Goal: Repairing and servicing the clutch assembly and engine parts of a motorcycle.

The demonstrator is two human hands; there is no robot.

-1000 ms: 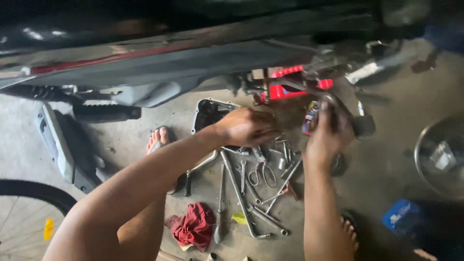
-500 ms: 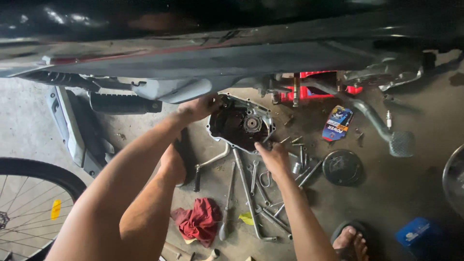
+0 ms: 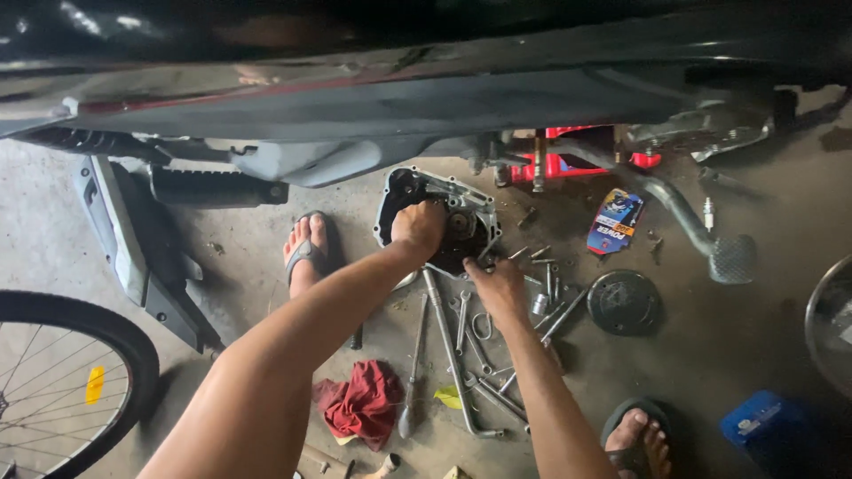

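Observation:
A dark metal engine cover (image 3: 395,191) with a pale gasket rim lies open side up on the concrete floor below the motorcycle body (image 3: 426,98). My left hand (image 3: 417,226) is closed in a fist inside the cover, gripping it near its middle. My right hand (image 3: 497,284) is at the cover's lower right edge, fingertips curled onto the rim. Several wrenches and bolts (image 3: 461,355) lie scattered just below my right hand.
A red rag (image 3: 364,399), a round black cap (image 3: 624,302), a blue packet (image 3: 614,222), a kick lever (image 3: 732,257), a spark plug (image 3: 708,213) and a blue box (image 3: 754,417) lie about. My sandalled feet (image 3: 304,253) (image 3: 635,439) flank the tools. A bicycle wheel (image 3: 53,381) and a grey panel (image 3: 133,248) are left.
Both hands came down from the motorcycle's underside. The engine cover came into view between them and now sits on the floor with both hands on it.

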